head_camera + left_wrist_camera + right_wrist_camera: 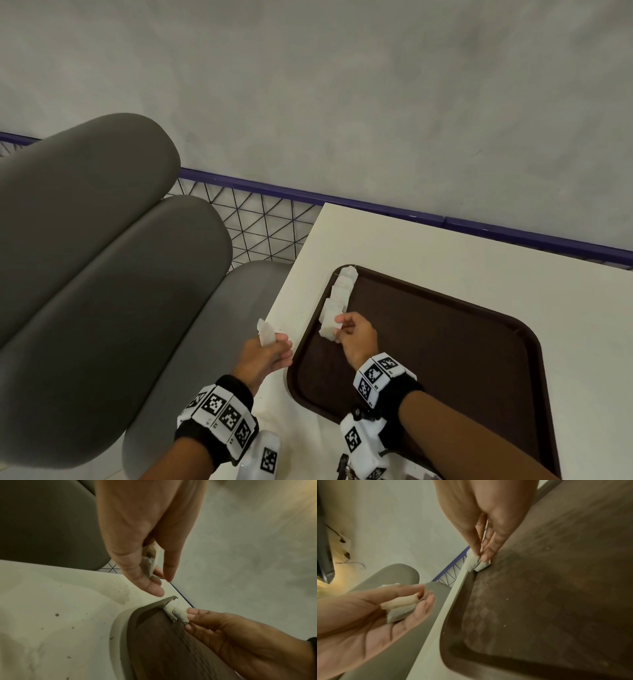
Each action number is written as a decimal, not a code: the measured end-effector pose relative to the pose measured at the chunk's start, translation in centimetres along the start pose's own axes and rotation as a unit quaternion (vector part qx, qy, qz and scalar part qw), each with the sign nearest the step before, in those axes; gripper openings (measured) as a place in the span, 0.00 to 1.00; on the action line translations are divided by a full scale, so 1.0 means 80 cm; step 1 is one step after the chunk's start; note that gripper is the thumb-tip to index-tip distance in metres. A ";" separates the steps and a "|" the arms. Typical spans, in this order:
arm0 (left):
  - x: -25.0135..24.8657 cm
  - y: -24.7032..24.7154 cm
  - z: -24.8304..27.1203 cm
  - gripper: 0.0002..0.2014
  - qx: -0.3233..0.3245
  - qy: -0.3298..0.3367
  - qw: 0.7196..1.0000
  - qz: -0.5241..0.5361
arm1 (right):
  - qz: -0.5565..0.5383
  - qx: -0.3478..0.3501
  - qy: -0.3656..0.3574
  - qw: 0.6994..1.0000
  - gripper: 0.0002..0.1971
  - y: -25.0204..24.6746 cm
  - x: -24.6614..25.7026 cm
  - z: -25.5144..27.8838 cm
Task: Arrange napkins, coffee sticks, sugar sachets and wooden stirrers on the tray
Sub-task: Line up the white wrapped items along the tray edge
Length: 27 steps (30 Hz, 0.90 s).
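Observation:
A dark brown tray (445, 342) lies on the white table (428, 240). Several white sachets (340, 291) lie in a row along the tray's left rim. My right hand (356, 337) pinches the nearest sachet (329, 327) of that row between thumb and fingers, low over the tray's left edge; the same pinch shows in the right wrist view (476, 564). My left hand (270, 353) hovers left of the tray at the table's edge and holds more white sachets (265, 334) between thumb and fingers, also seen as sachets (400, 609) in its palm.
A grey padded seat (102, 257) stands left of the table. A purple rail with black wire mesh (260, 233) runs behind table and seat. The grey floor (376, 85) lies beyond.

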<state>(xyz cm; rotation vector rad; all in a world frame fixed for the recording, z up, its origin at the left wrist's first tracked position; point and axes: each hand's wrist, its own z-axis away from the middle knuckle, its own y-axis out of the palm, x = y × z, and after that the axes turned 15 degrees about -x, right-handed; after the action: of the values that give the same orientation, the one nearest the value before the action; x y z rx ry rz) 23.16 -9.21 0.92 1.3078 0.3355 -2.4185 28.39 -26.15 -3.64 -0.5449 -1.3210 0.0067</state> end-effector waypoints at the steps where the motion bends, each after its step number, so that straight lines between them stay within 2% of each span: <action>1: 0.001 -0.001 -0.002 0.04 -0.002 0.000 1.000 -0.004 | 0.010 -0.003 -0.008 1.000 0.18 0.004 -0.001 -0.002; 5: 0.008 -0.001 -0.010 0.07 -0.010 0.001 0.999 -0.039 | 0.036 -0.016 -0.023 0.999 0.23 0.016 -0.002 -0.007; 15: 0.027 0.004 -0.032 0.11 -0.034 0.043 0.978 -0.202 | 0.097 -0.006 -0.025 0.995 0.11 0.023 -0.004 -0.008; 18: 0.027 0.005 -0.031 0.12 -0.039 0.053 0.970 -0.235 | 0.104 -0.007 -0.024 0.994 0.10 0.023 -0.005 -0.010; 27: 0.037 -0.001 -0.022 0.13 -0.058 0.090 0.967 -0.231 | 0.099 0.012 -0.037 0.994 0.10 0.024 -0.009 -0.012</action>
<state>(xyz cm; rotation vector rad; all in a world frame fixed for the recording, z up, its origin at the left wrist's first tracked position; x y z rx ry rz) 22.98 -9.12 -2.52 1.5355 0.9083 -2.5939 29.71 -25.03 -5.15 -0.6596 -1.3327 0.2080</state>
